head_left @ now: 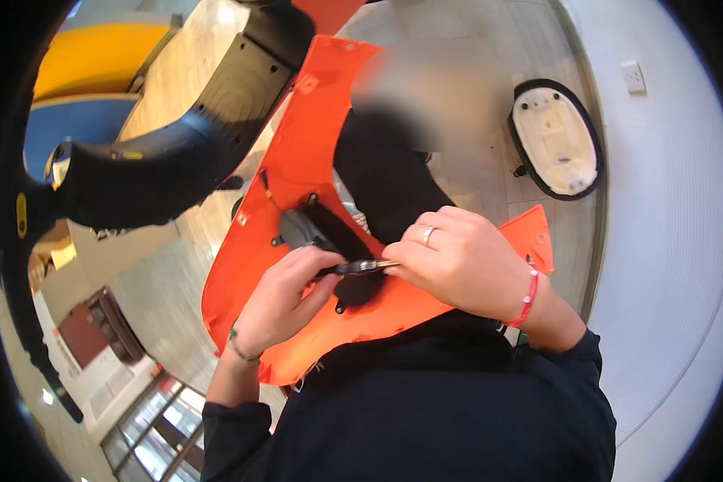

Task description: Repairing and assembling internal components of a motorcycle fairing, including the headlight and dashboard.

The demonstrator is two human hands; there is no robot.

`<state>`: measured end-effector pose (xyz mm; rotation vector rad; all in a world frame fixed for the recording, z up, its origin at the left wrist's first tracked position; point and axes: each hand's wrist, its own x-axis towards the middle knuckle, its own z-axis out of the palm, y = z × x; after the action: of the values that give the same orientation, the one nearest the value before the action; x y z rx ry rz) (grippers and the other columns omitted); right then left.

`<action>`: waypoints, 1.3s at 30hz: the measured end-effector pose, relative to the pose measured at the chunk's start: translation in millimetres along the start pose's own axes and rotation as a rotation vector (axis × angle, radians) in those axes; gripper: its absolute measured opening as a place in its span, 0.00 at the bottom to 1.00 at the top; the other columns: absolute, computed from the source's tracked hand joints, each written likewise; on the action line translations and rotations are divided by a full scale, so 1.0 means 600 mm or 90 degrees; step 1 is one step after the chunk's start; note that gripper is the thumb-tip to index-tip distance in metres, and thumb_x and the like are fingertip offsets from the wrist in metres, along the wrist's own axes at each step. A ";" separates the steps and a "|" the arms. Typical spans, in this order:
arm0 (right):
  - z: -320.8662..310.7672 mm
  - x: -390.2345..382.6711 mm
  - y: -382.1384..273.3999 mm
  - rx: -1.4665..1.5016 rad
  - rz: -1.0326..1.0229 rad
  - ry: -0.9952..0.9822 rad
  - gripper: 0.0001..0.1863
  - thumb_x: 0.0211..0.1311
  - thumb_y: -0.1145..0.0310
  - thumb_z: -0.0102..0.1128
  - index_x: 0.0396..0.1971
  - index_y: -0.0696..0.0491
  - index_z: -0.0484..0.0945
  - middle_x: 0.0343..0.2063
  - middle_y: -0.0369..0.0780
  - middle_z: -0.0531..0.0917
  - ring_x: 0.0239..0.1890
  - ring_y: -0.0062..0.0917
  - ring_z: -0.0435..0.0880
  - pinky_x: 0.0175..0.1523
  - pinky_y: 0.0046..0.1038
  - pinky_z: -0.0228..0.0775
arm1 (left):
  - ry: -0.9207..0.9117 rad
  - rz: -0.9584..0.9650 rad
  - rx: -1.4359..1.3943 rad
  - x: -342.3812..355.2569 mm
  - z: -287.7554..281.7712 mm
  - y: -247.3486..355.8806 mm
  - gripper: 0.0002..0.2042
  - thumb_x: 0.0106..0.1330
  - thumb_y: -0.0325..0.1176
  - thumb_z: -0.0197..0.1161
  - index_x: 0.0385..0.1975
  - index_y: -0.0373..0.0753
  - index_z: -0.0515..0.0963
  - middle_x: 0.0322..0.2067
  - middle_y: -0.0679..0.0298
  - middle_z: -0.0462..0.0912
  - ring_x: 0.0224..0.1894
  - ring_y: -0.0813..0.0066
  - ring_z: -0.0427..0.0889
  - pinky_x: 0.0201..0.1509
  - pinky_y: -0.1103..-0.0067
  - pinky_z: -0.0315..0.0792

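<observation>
My left hand (pixel 287 294) and my right hand (pixel 463 259) meet in front of me, both closed on a slim black rod with a shiny metal section (pixel 360 267). The left fingers pinch its dark end. At its thin, lighter tip are the right thumb and fingertips. I cannot make out exactly what kind of tool or part it is. Beneath my hands lies a large curved orange panel (pixel 253 241), close against my body. A black rounded part (pixel 297 229) with small mounting tabs sits on it, partly hidden by my left hand. A short dark cable (pixel 266 183) shows beside that part.
Across the panel is a person in dark clothing (pixel 390 165), their head blurred. A big black curved frame (pixel 149 181) fills the left. An oval black-rimmed pad with a pale underside (pixel 556 140) rests at the right near the white wall (pixel 667 201), which has a socket (pixel 633 78).
</observation>
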<state>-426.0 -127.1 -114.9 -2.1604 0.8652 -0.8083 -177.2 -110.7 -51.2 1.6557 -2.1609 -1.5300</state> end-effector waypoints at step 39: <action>0.101 -0.449 0.619 0.315 1.080 0.503 0.12 0.60 0.72 0.57 0.43 0.60 0.79 0.33 0.41 0.85 0.29 0.22 0.84 0.29 0.20 0.73 | 0.114 -0.415 -0.310 -0.128 0.181 -0.138 0.07 0.68 0.28 0.59 0.30 0.36 0.70 0.21 0.73 0.68 0.24 0.87 0.66 0.26 0.85 0.62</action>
<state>-667.5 -110.6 -509.3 -0.1357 2.0334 -0.6926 -141.5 22.1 -125.7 2.2813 -1.0685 -1.7435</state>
